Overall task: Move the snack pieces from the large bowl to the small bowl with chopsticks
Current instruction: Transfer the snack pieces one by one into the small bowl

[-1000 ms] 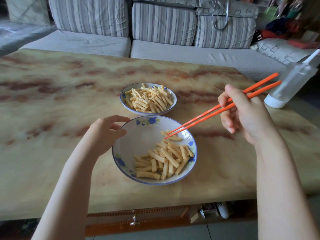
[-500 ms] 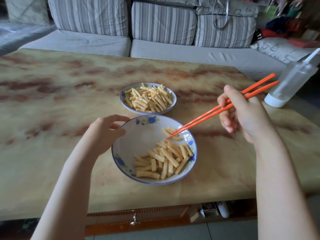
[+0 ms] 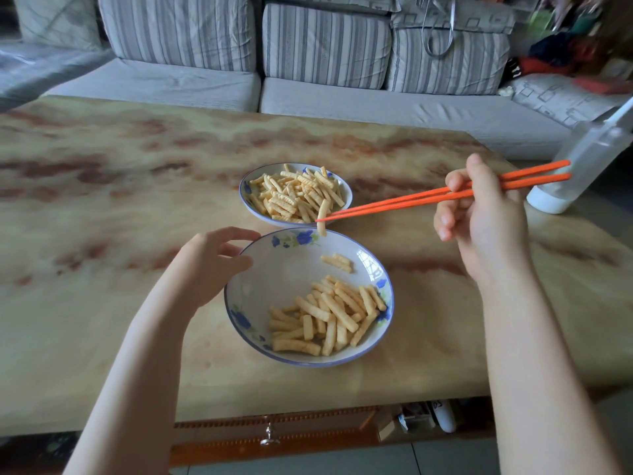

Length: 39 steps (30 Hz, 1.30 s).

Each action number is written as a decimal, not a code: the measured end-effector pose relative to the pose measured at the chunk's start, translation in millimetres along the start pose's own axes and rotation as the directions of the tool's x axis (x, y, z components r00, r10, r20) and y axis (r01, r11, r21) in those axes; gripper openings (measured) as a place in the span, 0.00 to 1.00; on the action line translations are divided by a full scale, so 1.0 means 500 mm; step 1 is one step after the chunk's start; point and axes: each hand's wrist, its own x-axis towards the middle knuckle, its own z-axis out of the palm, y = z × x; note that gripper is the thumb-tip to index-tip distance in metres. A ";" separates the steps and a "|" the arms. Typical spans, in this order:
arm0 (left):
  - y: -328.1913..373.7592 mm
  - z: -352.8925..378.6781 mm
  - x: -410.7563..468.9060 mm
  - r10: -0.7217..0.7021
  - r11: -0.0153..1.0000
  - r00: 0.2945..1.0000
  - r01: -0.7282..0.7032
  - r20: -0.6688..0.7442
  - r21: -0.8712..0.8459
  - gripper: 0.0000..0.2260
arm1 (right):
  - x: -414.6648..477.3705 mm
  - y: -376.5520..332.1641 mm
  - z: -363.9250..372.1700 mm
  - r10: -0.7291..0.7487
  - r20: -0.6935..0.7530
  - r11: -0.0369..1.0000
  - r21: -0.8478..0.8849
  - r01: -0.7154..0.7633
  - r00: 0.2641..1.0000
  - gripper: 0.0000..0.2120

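Ridged snack (image 3: 322, 218), orange chopsticks (image 3: 394, 202), glazed large bowl (image 3: 284, 279)

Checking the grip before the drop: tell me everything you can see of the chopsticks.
The chopsticks are two slim, straight orange sticks that look like plastic. The right hand grips them past mid-length, with the back ends pointing toward a clear bottle. The tips are closed together and pinch one snack piece, which hangs nearly upright between the small bowl and the large bowl.
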 end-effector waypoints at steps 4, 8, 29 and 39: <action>0.001 -0.001 0.001 0.007 1.000 1.000 -0.007 0.003 -0.002 0.16 | 0.002 0.025 0.023 -0.030 -0.099 1.000 0.001 0.030 0.995 0.18; -0.001 -0.001 0.001 0.002 1.000 1.000 -0.002 0.011 -0.005 0.16 | 0.003 0.053 0.042 -0.028 -0.112 0.999 -0.035 0.024 0.993 0.19; -0.001 -0.003 -0.002 0.016 1.000 1.000 -0.016 0.017 -0.019 0.17 | -0.003 -0.008 -0.025 0.030 0.208 0.945 -0.324 0.040 0.978 0.20; 0.001 -0.002 -0.003 0.029 0.999 1.000 -0.028 0.010 -0.035 0.18 | -0.003 -0.006 -0.022 0.091 0.231 0.926 -0.379 0.003 0.969 0.19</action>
